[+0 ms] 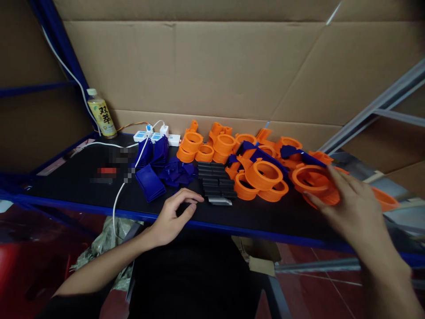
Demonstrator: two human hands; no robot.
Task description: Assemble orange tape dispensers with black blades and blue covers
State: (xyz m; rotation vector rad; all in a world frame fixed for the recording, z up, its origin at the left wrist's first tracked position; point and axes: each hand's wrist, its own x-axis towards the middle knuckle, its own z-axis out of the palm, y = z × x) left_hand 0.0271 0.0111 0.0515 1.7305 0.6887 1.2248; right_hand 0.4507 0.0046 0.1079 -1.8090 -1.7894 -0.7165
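Bottle (104,116) back left on table (272,219); power strip (174,140) right of it; cable (114,212) over front edge; cardboard (206,66) behind. Sack (106,241), tiled floor (318,283) below.

Right hand (352,206) was blurred and hid part of an orange ring (299,184); contact unclear. Red item (107,170) on black tabletop (275,221) was pixelated. Small print on bottle (102,116) was illegible. Left edge cut off a red object (23,277)
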